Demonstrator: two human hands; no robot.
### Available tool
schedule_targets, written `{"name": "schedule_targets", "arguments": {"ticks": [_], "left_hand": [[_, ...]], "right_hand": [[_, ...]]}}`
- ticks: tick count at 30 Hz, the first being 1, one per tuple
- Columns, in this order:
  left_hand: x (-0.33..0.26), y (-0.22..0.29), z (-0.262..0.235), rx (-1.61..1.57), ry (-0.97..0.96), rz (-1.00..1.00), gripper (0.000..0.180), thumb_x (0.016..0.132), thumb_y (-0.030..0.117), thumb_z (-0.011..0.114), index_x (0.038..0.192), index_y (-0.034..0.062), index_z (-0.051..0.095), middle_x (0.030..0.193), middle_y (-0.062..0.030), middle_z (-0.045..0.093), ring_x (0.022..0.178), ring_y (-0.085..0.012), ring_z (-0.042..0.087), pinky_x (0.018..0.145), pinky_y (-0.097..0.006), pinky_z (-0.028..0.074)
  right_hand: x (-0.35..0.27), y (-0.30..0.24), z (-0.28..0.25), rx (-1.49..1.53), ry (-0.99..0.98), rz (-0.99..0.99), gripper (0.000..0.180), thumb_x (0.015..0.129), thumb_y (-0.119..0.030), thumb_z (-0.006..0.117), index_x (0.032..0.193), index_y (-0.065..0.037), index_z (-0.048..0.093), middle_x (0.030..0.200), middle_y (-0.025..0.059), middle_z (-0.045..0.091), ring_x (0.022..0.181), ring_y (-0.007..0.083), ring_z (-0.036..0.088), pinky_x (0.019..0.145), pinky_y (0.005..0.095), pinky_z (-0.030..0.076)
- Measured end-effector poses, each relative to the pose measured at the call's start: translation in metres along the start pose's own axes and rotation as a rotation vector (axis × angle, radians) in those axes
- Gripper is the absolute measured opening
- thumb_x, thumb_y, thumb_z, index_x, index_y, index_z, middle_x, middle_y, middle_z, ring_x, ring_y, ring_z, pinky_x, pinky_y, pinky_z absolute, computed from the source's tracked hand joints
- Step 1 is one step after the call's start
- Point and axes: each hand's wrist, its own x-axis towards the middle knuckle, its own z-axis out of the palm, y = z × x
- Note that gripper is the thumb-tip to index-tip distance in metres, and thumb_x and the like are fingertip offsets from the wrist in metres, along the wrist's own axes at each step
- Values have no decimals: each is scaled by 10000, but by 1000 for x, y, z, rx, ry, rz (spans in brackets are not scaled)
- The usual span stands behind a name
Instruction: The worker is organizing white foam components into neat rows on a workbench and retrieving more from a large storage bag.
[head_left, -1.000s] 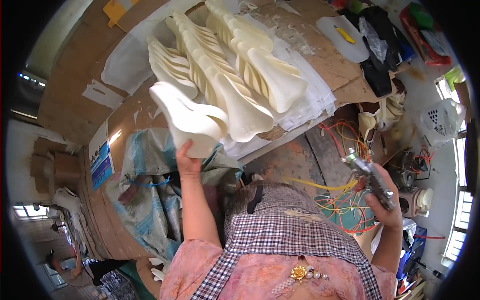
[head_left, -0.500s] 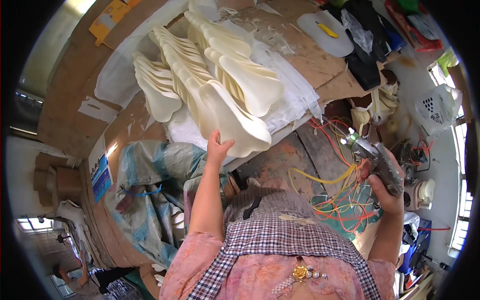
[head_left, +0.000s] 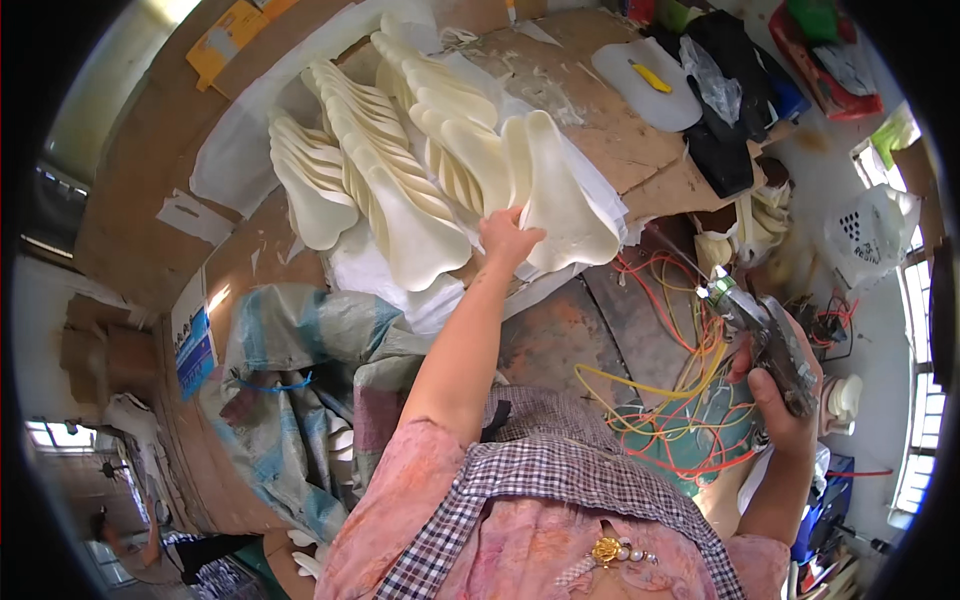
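Note:
My left hand reaches forward and pinches the near left edge of a smooth cream pad, wide at one end and waisted in the middle. This pad lies at the right end of a row of similar overlapping pads. Two more rows, a long middle row and a short left row, lie beside it on a white sheet. Off to the right, my right hand is wrapped round a dirty metal spray gun, its nozzle pointing up and away from me.
Tangled yellow and orange hoses hang below the gun. A striped woven sack bulges at the left. Beyond the rows, a yellow-handled cutter rests on a pale sheet near dark cloth. Another person is at lower left.
My left hand has moved right, and the front pad has gone from the middle row to the right row's end. The spray gun has shifted slightly right and down, still in my right hand.

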Motion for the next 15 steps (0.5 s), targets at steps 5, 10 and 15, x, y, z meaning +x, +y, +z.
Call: {"name": "schedule_targets", "arguments": {"ticks": [5,10,15], "left_hand": [[5,14,13,129,59,-4,342,565,292,697,850,103,692,884,-129,628,961,-352,497,849,-453,407],[-38,21,-21,-3,115,113,319,567,270,688,816,71,667,890,-122,638,900,-332,558,777,-446,432],[-119,14,-96,-92,588,267,415,599,244,722,945,28,653,778,-91,646,699,-289,605,695,-380,493]], "right_hand": [[-12,-4,-2,12,41,-30,648,820,-246,638,1332,47,371,915,101,575,786,173,561,713,301,474],[-3,12,11,236,34,-86,718,794,-284,684,1335,44,347,970,125,579,851,222,566,763,371,479],[11,33,36,151,-114,-143,629,863,-330,582,1322,40,364,1006,121,562,916,212,540,845,347,432]]}}
